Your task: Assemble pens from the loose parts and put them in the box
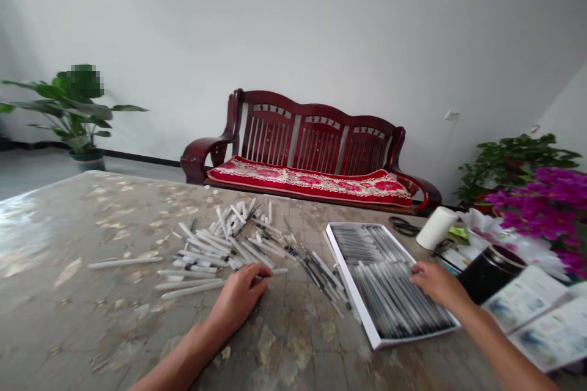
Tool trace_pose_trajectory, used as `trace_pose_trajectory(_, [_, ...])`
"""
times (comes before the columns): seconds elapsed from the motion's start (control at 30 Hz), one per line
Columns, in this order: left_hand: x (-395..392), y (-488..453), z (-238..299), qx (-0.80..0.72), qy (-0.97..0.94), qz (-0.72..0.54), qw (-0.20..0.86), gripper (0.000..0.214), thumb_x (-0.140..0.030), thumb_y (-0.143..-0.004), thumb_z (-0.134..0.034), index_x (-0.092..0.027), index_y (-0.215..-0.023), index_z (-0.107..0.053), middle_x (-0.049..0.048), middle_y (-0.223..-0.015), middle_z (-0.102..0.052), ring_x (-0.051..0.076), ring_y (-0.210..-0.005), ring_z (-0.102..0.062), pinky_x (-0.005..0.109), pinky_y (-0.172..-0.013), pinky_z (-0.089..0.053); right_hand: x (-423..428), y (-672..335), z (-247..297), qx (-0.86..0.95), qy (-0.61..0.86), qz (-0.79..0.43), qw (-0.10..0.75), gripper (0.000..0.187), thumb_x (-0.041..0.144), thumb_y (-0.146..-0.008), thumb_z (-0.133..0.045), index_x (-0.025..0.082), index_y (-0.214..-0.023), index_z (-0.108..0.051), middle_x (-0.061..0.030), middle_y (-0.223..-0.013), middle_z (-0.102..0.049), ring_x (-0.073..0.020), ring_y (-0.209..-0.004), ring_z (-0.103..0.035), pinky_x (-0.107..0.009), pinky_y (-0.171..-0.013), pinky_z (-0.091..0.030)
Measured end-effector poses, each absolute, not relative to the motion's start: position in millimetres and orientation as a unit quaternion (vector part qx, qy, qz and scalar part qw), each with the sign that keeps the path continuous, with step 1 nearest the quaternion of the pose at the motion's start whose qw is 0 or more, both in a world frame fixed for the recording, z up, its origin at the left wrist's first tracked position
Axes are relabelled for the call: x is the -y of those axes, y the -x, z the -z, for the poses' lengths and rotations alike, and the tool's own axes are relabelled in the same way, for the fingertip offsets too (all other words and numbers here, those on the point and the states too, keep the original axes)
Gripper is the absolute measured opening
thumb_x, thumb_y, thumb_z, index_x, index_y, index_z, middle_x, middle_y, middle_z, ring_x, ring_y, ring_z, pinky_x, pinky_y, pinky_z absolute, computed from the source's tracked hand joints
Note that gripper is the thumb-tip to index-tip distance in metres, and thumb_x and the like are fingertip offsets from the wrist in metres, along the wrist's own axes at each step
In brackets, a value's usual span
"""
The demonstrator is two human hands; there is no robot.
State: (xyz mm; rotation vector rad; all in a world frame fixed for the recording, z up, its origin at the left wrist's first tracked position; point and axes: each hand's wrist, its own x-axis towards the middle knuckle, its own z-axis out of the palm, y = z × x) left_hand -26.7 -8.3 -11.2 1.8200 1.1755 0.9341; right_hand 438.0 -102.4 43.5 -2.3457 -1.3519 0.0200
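Pinching one white plastic pen tube (pixel 277 270) with my left hand (pixel 239 297); my right hand (pixel 435 284) rests open on one white tray (pixel 347 275).

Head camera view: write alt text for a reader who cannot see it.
A person's left hand touches a scatter of white pen barrels on a marbled table, while the right hand rests on pens packed in a white tray. Behind stand a red-cushioned wooden bench and a potted plant.
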Motion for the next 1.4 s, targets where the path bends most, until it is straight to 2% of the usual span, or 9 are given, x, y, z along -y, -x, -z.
trace_pose_trajectory(0.13, [10, 28, 6, -0.46, -0.782, -0.301, 0.293, 0.019, -0.021, -0.079, -0.051, -0.022, -0.083, -0.07, 0.0052, -0.086, -0.071, 0.02, -0.083, -0.064, 0.027, -0.077, -0.043, 88, -399, -56, 0.545, 0.812, -0.029, 0.205, 0.015, 0.034, -0.073, -0.06, 0.025, -0.077, -0.07, -0.0073, -0.08, -0.074, -0.0246, -0.076, -0.067, -0.031, -0.069, -0.044])
trace_pose_trajectory(0.27, [13, 29, 5, -0.478, -0.805, -0.241, 0.256, 0.02, -0.018, -0.08, -0.05, -0.022, -0.086, -0.069, 0.0054, -0.09, -0.07, 0.02, -0.086, -0.063, 0.027, -0.076, -0.041, 58, -300, -68, 0.651, 0.729, -0.087, 0.192, 0.021, 0.032, -0.078, -0.056, 0.024, -0.09, -0.071, -0.0053, -0.091, -0.074, -0.0217, -0.087, -0.066, -0.028, -0.076, -0.044])
trace_pose_trajectory(0.47, [15, 30, 4, -0.481, -0.81, -0.227, 0.246, 0.02, -0.021, -0.085, -0.048, -0.022, -0.086, -0.068, 0.006, -0.09, -0.07, 0.019, -0.086, -0.063, 0.026, -0.074, -0.041, 4, -177, -48, 0.723, 0.686, -0.046, 0.069, 0.019, 0.021, -0.081, -0.055, 0.022, -0.092, -0.07, -0.0062, -0.101, -0.071, -0.0202, -0.094, -0.065, -0.025, -0.075, -0.041])
trace_pose_trajectory(0.8, [9, 27, 10, -0.498, -0.768, -0.286, 0.285, 0.02, -0.02, -0.084, -0.049, -0.022, -0.087, -0.069, 0.0059, -0.089, -0.071, 0.019, -0.086, -0.064, 0.026, -0.077, -0.044, -15, -151, -32, 0.716, 0.697, 0.011, -0.019, 0.021, 0.018, -0.084, -0.05, 0.017, -0.097, -0.067, -0.0142, -0.104, -0.07, -0.0249, -0.097, -0.066, -0.028, -0.073, -0.044])
trace_pose_trajectory(1.03, [9, 32, 4, -0.502, -0.773, -0.341, 0.185, 0.045, -0.011, -0.081, -0.051, -0.027, -0.122, -0.061, 0.0067, -0.108, -0.061, 0.021, -0.101, -0.058, 0.03, -0.088, -0.044, 14, -144, -43, 0.704, 0.688, -0.113, 0.137, 0.009, 0.019, -0.076, -0.055, 0.019, -0.076, -0.064, -0.0044, -0.076, -0.071, -0.0183, -0.075, -0.066, -0.024, -0.061, -0.039])
trace_pose_trajectory(1.13, [8, 36, -1, -0.499, -0.786, -0.332, 0.15, 0.035, -0.011, -0.082, -0.052, -0.028, -0.108, -0.068, 0.0065, -0.102, -0.06, 0.021, -0.098, -0.057, 0.03, -0.085, -0.045, 31, -139, -46, 0.666, 0.651, -0.299, 0.209, 0.005, 0.023, -0.073, -0.057, 0.019, -0.073, -0.06, 0.0009, -0.063, -0.065, -0.0128, -0.053, -0.059, -0.021, -0.048, -0.035])
trace_pose_trajectory(1.27, [4, 41, -1, -0.481, -0.776, -0.383, 0.139, 0.022, -0.019, -0.085, -0.053, -0.026, -0.094, -0.071, 0.0061, -0.094, -0.061, 0.02, -0.092, -0.057, 0.029, -0.083, -0.044, 23, -154, -50, 0.581, 0.588, -0.494, 0.27, 0.032, 0.049, -0.076, -0.057, 0.019, -0.082, -0.059, 0.0017, -0.067, -0.065, -0.0097, -0.044, -0.054, -0.018, -0.037, -0.029])
trace_pose_trajectory(1.33, [1, 42, 0, -0.477, -0.745, -0.436, 0.165, 0.018, -0.024, -0.086, -0.053, -0.025, -0.091, -0.07, 0.006, -0.092, -0.061, 0.02, -0.09, -0.058, 0.029, -0.082, -0.044, 4, -169, -49, 0.575, 0.606, -0.454, 0.31, 0.035, 0.052, -0.078, -0.055, 0.018, -0.084, -0.06, -0.0006, -0.074, -0.067, -0.0104, -0.05, -0.058, -0.017, -0.039, -0.032])
trace_pose_trajectory(1.4, [-1, 41, 3, -0.484, -0.691, -0.494, 0.212, 0.015, -0.027, -0.086, -0.053, -0.022, -0.086, -0.068, 0.0055, -0.088, -0.061, 0.019, -0.085, -0.058, 0.029, -0.079, -0.045, -20, -182, -47, 0.592, 0.689, -0.293, 0.298, 0.023, 0.039, -0.081, -0.053, 0.018, -0.084, -0.062, -0.0018, -0.076, -0.068, -0.0112, -0.056, -0.06, -0.019, -0.045, -0.037])
